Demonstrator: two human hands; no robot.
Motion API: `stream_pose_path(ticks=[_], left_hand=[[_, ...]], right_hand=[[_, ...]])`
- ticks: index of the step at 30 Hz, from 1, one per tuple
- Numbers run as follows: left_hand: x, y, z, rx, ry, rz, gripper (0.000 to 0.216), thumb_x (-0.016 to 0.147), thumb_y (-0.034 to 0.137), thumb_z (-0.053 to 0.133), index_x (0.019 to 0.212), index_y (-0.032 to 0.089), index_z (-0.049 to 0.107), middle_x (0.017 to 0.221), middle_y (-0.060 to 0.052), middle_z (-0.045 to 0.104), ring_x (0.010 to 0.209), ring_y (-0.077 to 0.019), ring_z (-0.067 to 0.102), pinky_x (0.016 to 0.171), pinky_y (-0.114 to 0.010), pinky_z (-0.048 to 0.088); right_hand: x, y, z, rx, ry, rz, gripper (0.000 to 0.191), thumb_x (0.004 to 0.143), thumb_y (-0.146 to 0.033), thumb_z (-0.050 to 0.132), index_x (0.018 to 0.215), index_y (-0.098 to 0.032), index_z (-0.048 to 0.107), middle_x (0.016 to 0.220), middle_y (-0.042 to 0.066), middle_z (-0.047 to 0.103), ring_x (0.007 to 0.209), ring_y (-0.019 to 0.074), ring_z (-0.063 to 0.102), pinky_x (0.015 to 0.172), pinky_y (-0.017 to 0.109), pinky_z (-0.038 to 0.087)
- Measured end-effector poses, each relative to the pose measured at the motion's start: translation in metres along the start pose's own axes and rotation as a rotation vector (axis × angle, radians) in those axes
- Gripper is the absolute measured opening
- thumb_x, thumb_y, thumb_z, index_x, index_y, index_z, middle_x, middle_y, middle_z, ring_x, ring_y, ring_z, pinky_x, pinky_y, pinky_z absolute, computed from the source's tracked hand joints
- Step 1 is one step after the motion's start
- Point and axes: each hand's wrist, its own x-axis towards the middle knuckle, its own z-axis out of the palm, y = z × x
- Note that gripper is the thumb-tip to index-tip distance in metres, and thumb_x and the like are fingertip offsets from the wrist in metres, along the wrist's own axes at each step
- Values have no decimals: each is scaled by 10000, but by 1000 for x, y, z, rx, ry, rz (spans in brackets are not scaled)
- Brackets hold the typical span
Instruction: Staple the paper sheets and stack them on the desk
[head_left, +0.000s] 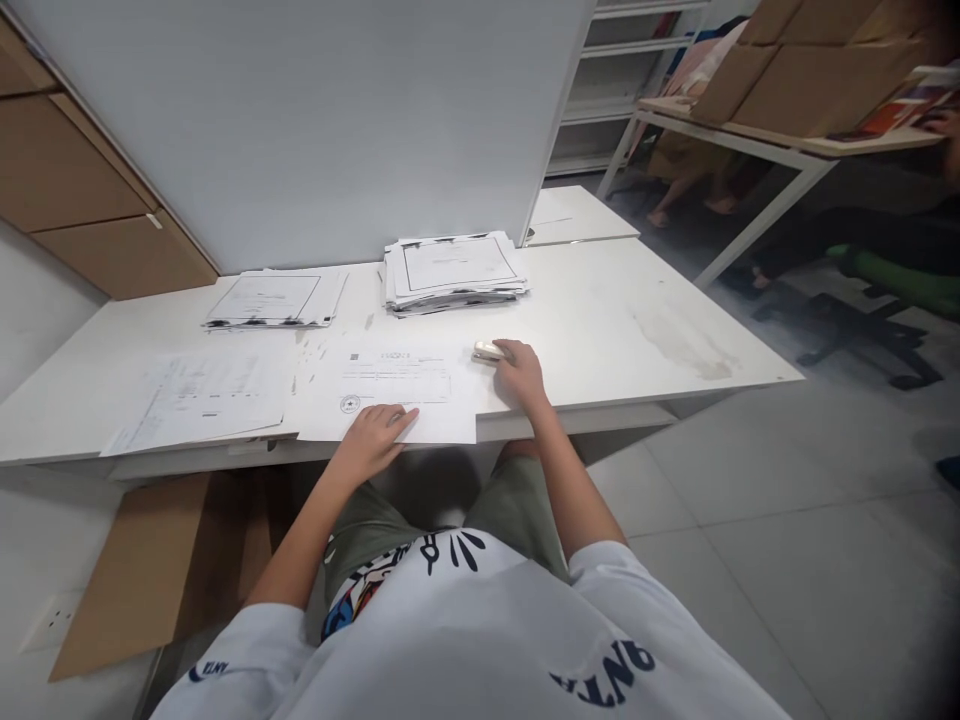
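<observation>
A printed sheet point(405, 392) with a round stamp lies at the table's front edge, its lower part jutting past the edge. My left hand point(375, 437) rests on the bottom of this sheet, fingers laid out over the paper. Small and cream-coloured, a stapler point(487, 351) sits in my right hand point(521, 374), just beyond the sheet's right side. The fingers of that hand are wrapped around the stapler's back end, hiding it. The stapler's front end points left, towards the sheet's upper right corner.
Behind the sheet stand a thick paper stack point(457, 268) and a lower stack point(274, 298). More loose sheets point(217, 395) lie at left. A pale partition point(322, 130) rises behind the white table point(622, 320). Cardboard boxes point(120, 220) are at left; people sit at another desk point(825, 146).
</observation>
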Motion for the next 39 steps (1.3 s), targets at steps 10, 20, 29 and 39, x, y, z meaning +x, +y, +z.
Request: stream_pose_path(ticks=[10,20,29,39], left_hand=[[23,8,10,61,44,24,464,917,32,379,1289,174,617,1278,-128,661,1244,-244,586,968,-400,491],[44,10,28,40,-60,226,542,942,10,312,1429,157,499,1454,-98,534,1400,-206,441,1139,-392,419],[45,27,21,-61,-61,318,563,957,21,338,1484,200,419,1501,-69,483,1444,-193,356,1192,-390,381],[35,28,18,-27,-33,234,567,914,-12,343,1403,202,534,1435,-79,554,1402,-237,433,1169,-458,394]], right_hand=[[-19,-2,-22,-10,-68,-13,488,731,-166,439,1153,-174,684,1154,85,697,1070,275,575,975,432,469],[-19,-7,-21,28,-118,-61,454,758,-177,448,1150,-181,677,1145,80,697,1081,268,574,986,426,464],[-17,-7,-20,-6,-116,-77,430,811,-197,462,1199,-179,646,1175,94,675,1101,274,563,1011,433,451],[-29,-23,-22,-202,185,60,394,901,-277,463,1262,-167,574,1313,160,543,1261,309,465,1074,479,372]])
